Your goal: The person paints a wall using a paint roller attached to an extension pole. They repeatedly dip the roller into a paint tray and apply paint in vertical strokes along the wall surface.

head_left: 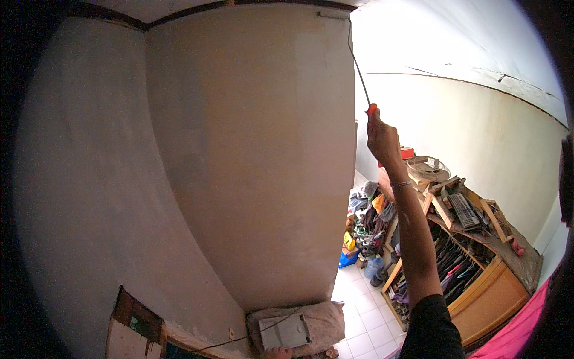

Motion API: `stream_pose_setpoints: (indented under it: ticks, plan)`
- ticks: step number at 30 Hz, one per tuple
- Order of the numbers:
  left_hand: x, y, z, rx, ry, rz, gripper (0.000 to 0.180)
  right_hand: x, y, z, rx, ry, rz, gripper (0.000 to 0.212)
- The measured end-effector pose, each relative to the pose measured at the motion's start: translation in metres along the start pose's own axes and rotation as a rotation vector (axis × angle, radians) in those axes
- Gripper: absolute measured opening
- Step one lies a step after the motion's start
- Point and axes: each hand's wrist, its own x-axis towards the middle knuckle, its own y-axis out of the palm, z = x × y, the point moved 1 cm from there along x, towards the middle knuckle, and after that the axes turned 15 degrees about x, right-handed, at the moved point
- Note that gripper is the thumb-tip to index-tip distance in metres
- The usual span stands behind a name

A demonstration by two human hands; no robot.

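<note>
High up, my right hand [383, 139] grips the red handle [372, 110] of a paint roller. Its long thin rod runs up to the roller head [332, 15], which lies against the top right corner of the brownish-grey wall [257, 149], just under the dark ceiling trim. Only a small part of my left hand [277, 353] shows at the lower edge. It is closed on the near edge of a pale grey paint tray [284, 331]; most of its fingers are hidden.
Brown cloth [329, 320] covers something behind the tray. A dark cable [230, 342] crosses there. Beyond the wall's right edge stands a wooden wardrobe [491, 293] of hanging clothes, with a fan [428, 169] and wood pieces on top. Shoes and bags pile on the tiled floor [363, 308].
</note>
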Motion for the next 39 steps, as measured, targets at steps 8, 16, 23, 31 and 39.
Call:
stream_pose_setpoints:
  ticks: [8,16,23,31,39]
  plan:
    - [-0.026,-0.04,-0.032,0.098,0.235,-0.144,0.042,-0.204,0.039,-0.008,0.036,-0.061,0.0,0.075]
    - [-0.053,-0.109,-0.088,0.325,0.575,-0.422,0.038,-0.263,0.037,-0.006,0.056,-0.029,0.045,0.087]
    - [-0.067,-0.132,-0.115,0.494,0.702,-0.585,0.034,-0.041,0.01,-0.009,0.005,-0.061,-0.065,0.044]
    - [-0.081,-0.134,-0.136,0.48,0.79,-0.618,0.032,0.015,-0.009,0.019,-0.02,0.04,0.018,0.027]
    - [-0.066,-0.115,-0.127,0.615,0.853,-0.57,0.04,-0.228,0.064,-0.009,0.054,0.02,0.096,0.076]
